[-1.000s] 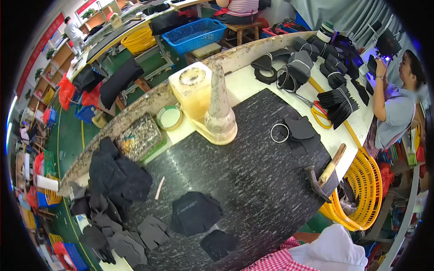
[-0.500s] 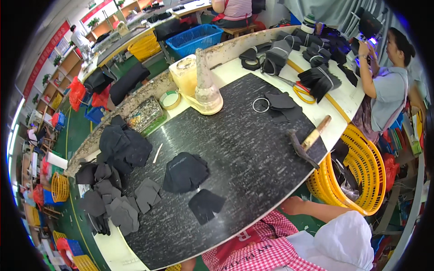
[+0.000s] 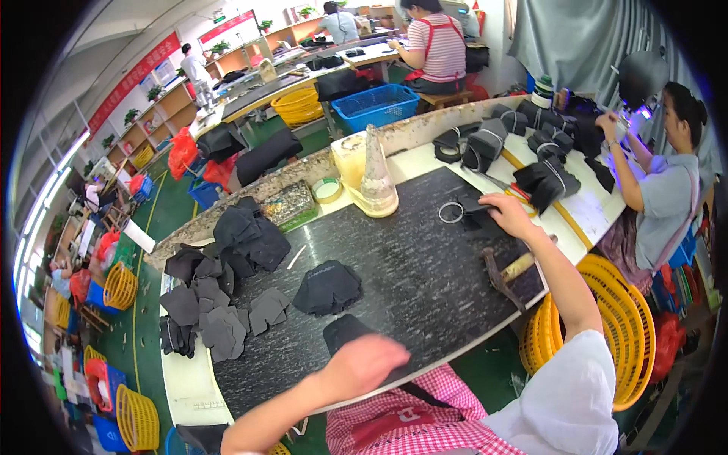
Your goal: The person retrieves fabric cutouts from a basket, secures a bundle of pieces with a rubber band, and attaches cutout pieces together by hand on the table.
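My left hand (image 3: 368,364), smeared by motion, is over the near edge of the dark board (image 3: 409,280). It partly covers a black fabric piece (image 3: 347,332). At the board's right side, my right hand (image 3: 509,216) reaches over a small pile of black pieces (image 3: 476,218), its visible fingers stretched out and apart at the pile. Beside that pile lies a metal ring (image 3: 450,213). A hammer (image 3: 506,273) rests below my right forearm. Between my hands and the left heap, a stack of black cut pieces (image 3: 327,288) lies on the board.
Loose black and grey pieces (image 3: 220,322) crowd the left. A glue container with a cone-shaped top (image 3: 371,178), a tape roll (image 3: 327,190) and tied black bundles (image 3: 546,183) line the far side. Yellow baskets (image 3: 599,334) stand at right, near a co-worker (image 3: 667,182).
Both my hands have come over the board, the left to the near black piece, the right to the pile by the ring. The view has shifted, showing more of the room.
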`<state>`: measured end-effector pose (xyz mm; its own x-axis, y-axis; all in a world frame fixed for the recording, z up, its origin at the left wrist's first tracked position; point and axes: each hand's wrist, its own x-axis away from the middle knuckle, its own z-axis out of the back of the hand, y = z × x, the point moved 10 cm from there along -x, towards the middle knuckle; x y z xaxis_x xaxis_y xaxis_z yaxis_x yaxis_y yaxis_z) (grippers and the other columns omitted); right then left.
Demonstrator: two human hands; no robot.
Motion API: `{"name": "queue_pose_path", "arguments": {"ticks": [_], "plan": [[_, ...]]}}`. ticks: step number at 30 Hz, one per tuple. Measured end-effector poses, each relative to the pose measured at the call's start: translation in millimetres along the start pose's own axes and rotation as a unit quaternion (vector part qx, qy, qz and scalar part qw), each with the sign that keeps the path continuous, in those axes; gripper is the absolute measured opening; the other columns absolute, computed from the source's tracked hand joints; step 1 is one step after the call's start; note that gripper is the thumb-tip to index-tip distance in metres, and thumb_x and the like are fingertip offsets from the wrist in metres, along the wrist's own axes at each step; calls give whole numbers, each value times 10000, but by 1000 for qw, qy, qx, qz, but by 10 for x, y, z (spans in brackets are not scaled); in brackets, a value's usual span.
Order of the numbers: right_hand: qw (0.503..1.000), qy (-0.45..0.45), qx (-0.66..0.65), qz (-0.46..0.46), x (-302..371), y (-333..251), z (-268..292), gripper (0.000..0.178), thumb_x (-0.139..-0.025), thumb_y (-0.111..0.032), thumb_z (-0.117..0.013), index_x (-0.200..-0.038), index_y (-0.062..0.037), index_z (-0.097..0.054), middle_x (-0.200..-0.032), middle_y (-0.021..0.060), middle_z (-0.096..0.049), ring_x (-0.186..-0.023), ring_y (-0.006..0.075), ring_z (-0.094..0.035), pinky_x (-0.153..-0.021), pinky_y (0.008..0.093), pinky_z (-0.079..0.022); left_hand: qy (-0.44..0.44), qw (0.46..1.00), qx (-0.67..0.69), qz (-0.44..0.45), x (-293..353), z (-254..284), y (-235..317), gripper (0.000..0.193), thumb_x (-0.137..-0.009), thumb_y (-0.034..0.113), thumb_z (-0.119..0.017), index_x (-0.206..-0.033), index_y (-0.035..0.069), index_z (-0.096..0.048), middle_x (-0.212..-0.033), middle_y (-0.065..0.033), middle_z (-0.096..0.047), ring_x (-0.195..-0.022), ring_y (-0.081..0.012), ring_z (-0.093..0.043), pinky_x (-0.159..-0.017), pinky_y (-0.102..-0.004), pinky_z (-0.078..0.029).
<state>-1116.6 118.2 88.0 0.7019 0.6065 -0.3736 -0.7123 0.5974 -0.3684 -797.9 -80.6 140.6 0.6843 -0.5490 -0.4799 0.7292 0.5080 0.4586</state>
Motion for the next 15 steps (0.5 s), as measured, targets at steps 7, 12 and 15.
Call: {"name": "queue_pose_path", "arguments": {"ticks": [7,12,15], "plan": [[980,-187,-16,62,-7,-278,-10,495,-763,-193,-710,-1227,-79,-581,-1341,119,-509,-1238,294,-472,-1049,381,-373,12,997,33,69,-1367,-288,-1375,209,-851,16,-574,-1058,37,-595,-1096,-143,-616,-1042,-319,-591,-894,-376,-485],[981,-178,-61,50,65,-357,74,564,-722,-234,-743,-1234,-85,-560,-1343,115,-496,-1240,302,-463,-1051,378,-368,37,998,-23,37,-2013,-648,-1732,376,-814,135,-650,-1163,40,-548,-1223,-146,-553,-1171,-307,-508,-1015,-407,-393],[982,-89,82,144,-21,-420,16,431,-700,-186,-744,-1092,-84,-597,-1148,99,-575,-1030,305,-576,-844,381,-476,-39,992,-112,45,-2171,-858,-1691,481,-784,213,-685,-1200,33,-525,-1261,-142,-523,-1223,-280,-464,-1070,-424,-323]]}}
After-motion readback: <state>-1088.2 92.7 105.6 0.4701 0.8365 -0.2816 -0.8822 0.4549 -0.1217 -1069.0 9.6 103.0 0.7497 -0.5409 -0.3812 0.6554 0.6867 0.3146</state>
